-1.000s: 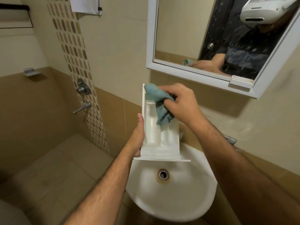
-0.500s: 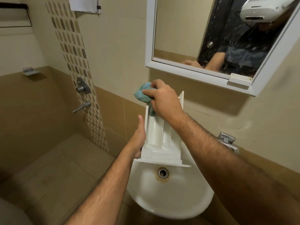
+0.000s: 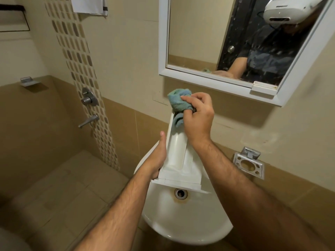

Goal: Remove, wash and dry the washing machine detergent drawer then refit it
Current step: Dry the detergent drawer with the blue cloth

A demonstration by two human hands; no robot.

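Fingers (image 3: 186, 98) of the right hand (image 3: 197, 116) are curled tight around a bunched blue-green cloth (image 3: 178, 102), pushing it into the far top end of the white detergent drawer (image 3: 178, 156). Left hand (image 3: 159, 156) grips the drawer's left side wall down near the front panel, thumb lying straight up along the edge; the other fingers are hidden behind the plastic so can't say how they sit

Compared with half a second back, the cloth hand is in pretty much the same spot at the top end, and a second ago it was lower down inside the compartments, so it has worked its way up. Drawer has also swung a bit: it was face-on a second ago, now it's turned so you see more of the left wall

No brand or writing readable anywhere on the drawer or cloth

Drawer is held up on end over the white sink (image 3: 190, 229), long axis running roughly 6 to 12 o'clock with the top leaning slightly toward 1. Front panel is at the 6 o'clock end, just above the drain (image 3: 180, 193), open compartments face the camera

Off at 3 o'clock from the drawer a metal holder (image 3: 249, 164) is fixed to the wall, mirror (image 3: 199, 42) at 12 o'clock, shower tap (image 3: 88, 120) way out at 9
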